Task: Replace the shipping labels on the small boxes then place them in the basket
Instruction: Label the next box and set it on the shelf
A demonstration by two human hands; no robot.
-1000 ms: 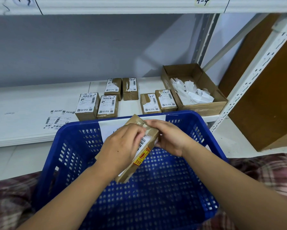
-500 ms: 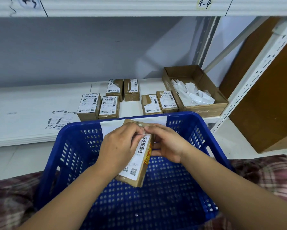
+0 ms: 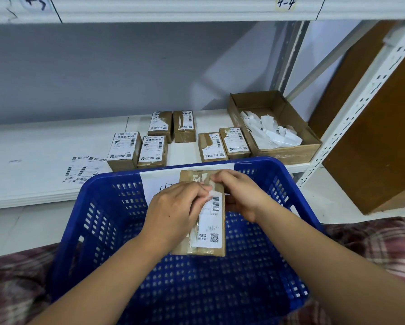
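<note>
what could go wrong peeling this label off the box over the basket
1. The left hand pinches only the top corner of the shipping label, so it may tear and leave scraps, as on the partly stripped box on the shelf.
2. The right hand grips the small box by its upper end alone; a hard pull could slip it into the blue basket below, not yet relabelled.

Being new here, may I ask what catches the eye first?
A small brown cardboard box with a white barcode label is held over the blue perforated plastic basket at centre. Six more labelled boxes sit on the white shelf behind, beside an open brown carton of crumpled white paper.
</note>
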